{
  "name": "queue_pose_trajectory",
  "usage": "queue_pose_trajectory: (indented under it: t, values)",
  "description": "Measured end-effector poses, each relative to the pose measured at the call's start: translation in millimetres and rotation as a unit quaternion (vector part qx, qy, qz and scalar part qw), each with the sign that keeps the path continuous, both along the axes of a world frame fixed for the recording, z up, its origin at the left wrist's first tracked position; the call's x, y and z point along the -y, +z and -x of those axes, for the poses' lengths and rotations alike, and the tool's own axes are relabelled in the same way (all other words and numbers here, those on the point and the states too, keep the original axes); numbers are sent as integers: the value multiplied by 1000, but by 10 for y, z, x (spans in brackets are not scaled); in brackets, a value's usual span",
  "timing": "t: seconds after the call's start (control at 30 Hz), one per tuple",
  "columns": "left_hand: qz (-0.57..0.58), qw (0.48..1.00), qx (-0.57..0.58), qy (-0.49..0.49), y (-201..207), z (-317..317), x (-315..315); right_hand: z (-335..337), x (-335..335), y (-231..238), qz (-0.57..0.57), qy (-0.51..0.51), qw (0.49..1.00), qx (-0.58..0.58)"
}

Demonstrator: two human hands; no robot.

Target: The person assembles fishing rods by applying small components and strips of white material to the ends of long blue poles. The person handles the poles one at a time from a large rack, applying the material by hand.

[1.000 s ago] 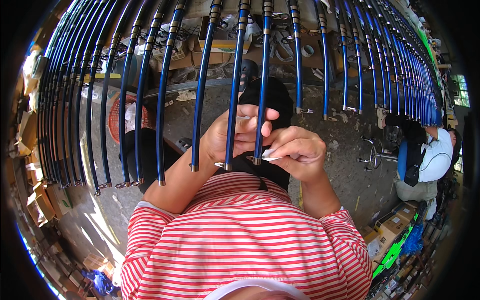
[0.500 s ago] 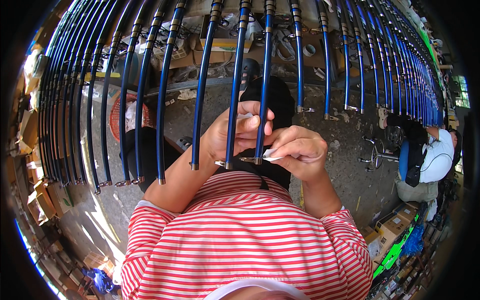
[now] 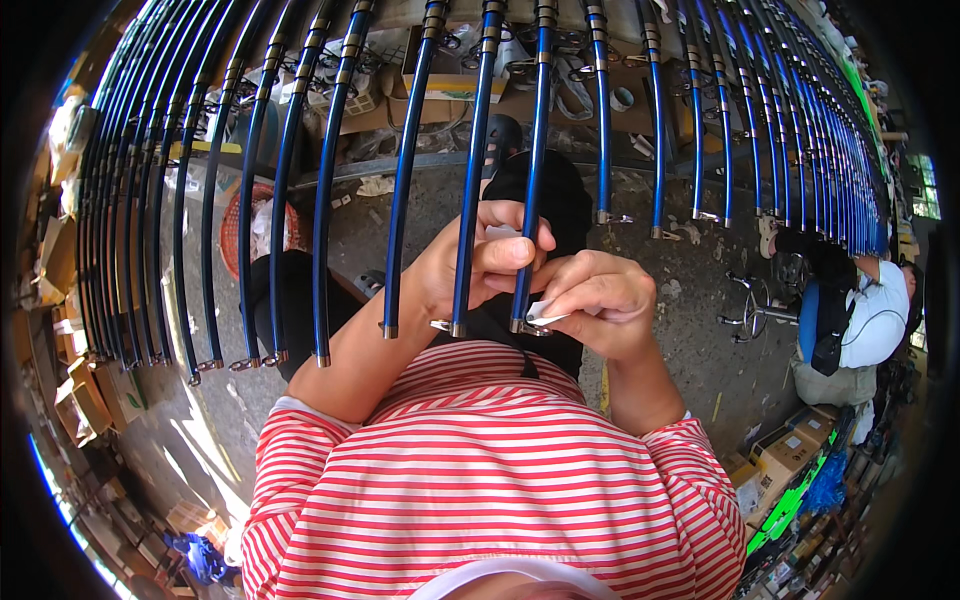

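Note:
Blue fishing rods hang in a long row in front of me, metal-capped ends toward me. My left hand reaches behind one rod, its fingers closed on the neighbouring rod above its end. Something white, perhaps paper, shows among those fingers. My right hand pinches a small white piece, paper or cloth, against the right side of that rod's lower end. A small metal ring fitting at the cap points right, partly behind the white piece.
More rods crowd both sides, several with small ring fittings at their ends. A red basket stands on the floor at left. Beyond the rods is a bench with an open carton. A person in a white top is at right, near cardboard boxes.
The rod in my left hand has turned, so its end fitting now points right instead of left. My left thumb has shifted slightly; the right hand stays nearly in place with the white piece.

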State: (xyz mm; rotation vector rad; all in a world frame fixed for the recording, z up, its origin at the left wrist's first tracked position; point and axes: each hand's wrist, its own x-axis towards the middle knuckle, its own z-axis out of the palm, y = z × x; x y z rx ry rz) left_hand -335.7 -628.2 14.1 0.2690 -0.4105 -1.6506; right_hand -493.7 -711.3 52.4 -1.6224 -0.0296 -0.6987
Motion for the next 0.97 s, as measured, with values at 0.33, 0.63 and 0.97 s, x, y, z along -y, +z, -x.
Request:
queue_pose_trajectory:
  t: [0.33,0.63,0.97]
  values:
    - [-10,999,32,8,102,13,20,-29,118,47,6,54,998,-15]
    - [-21,993,109,28,172,41,31,-38,97,96,31,47,998,-25]
    - [-4,995,95,30,171,29,12,-29,-56,165,46,-59,997,-33]
